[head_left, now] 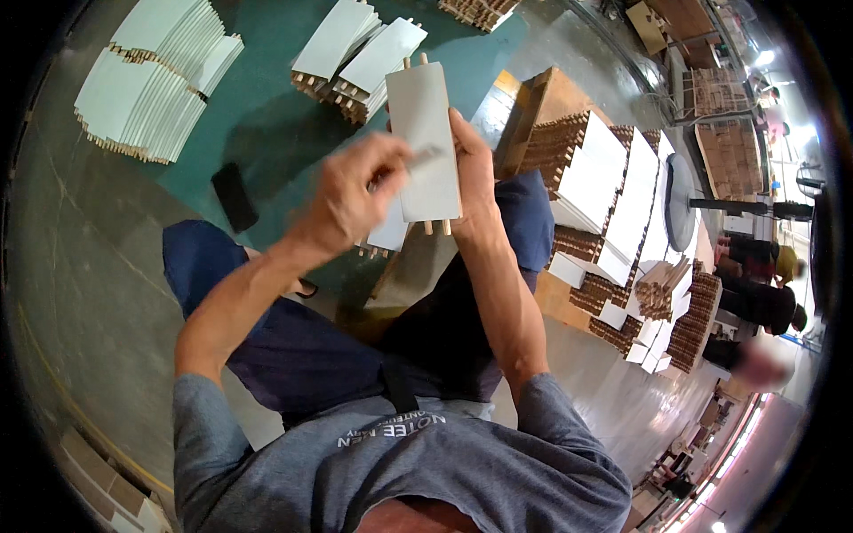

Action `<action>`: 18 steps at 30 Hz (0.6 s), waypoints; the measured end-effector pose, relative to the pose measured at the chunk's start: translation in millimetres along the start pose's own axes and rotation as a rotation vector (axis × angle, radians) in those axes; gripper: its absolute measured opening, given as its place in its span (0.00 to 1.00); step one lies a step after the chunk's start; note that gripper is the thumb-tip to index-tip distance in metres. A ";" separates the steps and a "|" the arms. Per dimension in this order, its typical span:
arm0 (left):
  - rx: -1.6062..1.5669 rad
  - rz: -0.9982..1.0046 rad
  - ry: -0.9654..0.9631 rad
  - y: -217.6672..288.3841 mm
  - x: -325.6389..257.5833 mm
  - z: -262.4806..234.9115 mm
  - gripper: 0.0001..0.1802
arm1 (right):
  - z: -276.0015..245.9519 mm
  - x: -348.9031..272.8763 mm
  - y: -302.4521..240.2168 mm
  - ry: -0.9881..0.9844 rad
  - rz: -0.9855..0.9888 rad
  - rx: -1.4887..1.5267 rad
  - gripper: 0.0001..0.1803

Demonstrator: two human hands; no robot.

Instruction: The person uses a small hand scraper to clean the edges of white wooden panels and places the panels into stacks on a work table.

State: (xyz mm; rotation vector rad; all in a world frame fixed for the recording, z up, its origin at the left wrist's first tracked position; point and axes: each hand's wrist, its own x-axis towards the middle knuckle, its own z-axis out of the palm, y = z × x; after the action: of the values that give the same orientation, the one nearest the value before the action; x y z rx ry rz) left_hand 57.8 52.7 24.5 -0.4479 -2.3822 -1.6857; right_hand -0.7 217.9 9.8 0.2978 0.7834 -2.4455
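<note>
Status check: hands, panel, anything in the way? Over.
Right hand holding white panel. Left hand blurred over panel, grip unclear. Dowels jut from both ends. Left hand hides part of panel; no other obstruction seen.

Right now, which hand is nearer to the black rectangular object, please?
The left hand: it is to the right of the black object; the right hand, holding the white panel, is farther right.

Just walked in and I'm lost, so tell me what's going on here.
A person's right hand holds a white panel with dowels at both ends. The left hand is in front of it, too blurred to show whether it grips anything. Similar panels are stacked on the green surface ahead, more white pieces to the right.
</note>
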 end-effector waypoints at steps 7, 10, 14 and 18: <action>-0.036 0.045 0.047 -1.4 -3.6 8.4 0.13 | -13.4 2.8 3.1 -0.087 0.066 0.086 0.28; -0.084 0.142 -0.059 14.0 -18.9 26.2 0.14 | -19.8 12.9 4.9 -0.115 0.061 0.071 0.28; -0.164 -0.065 -0.029 7.6 -10.5 17.8 0.14 | -22.0 19.8 1.7 -0.182 0.040 0.048 0.27; -0.108 -0.002 -0.006 8.6 -7.2 2.8 0.10 | -5.4 12.4 10.6 0.002 0.033 0.033 0.25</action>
State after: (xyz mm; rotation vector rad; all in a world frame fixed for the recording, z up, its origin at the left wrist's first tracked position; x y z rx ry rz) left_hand 67.6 57.0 28.8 -0.4679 -2.3037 -1.8230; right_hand -4.8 208.4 -4.0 0.3231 0.7336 -2.4298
